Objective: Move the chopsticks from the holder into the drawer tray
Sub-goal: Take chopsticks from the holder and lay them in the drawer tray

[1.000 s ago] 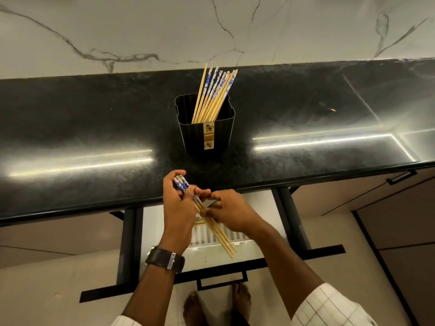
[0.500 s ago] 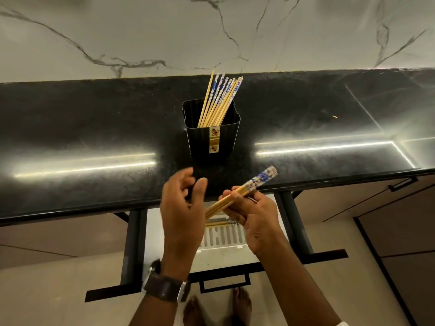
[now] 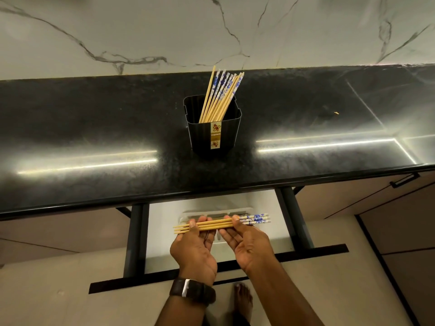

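A small bundle of wooden chopsticks with blue-and-white patterned ends lies level, left to right, above the open drawer. My left hand and my right hand are both palm up and hold the bundle between fingers and thumb, the patterned ends pointing right. Just behind and under the bundle is the white drawer tray, mostly hidden by my hands. The black ribbed holder stands on the counter with several more chopsticks leaning in it.
The black stone countertop overhangs the back of the drawer. Black drawer rails run along both sides, with a dark front bar near me. A cabinet handle is at the right. A bare foot stands on the floor below.
The bundle swung from a tilted hold in my right hand to level across both hands, and it dropped lower over the drawer tray. My left hand took hold of it.
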A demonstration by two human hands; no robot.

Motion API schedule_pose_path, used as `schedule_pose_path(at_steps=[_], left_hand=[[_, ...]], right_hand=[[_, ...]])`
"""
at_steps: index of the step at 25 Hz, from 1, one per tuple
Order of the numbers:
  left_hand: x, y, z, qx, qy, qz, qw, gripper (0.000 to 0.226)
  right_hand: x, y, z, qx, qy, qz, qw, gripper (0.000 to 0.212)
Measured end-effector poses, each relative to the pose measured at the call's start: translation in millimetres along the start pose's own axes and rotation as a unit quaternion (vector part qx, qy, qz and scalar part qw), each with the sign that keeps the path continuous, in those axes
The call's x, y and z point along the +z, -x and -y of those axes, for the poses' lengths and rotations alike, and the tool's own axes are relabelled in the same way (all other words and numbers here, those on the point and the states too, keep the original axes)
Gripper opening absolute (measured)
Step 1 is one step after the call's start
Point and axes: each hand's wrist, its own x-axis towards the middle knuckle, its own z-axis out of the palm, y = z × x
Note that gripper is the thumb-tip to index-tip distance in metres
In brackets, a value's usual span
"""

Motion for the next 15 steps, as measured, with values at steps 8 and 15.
schedule_pose_path(at_steps=[8, 15], left_hand=[[2.7, -46.1, 9.9, -0.044, -0.007, -0.108, 0.993, 0.026], [12.7, -82.4, 12.4, -0.104, -0.072, -0.095, 0.987, 0.033]], right_hand=[[-5.1, -65.7, 5.4, 0.089, 0.062, -0.083, 0.991, 0.032], [-4.4, -115.1, 10.4, 0.127, 0.099, -0.14, 0.977, 0.034]])
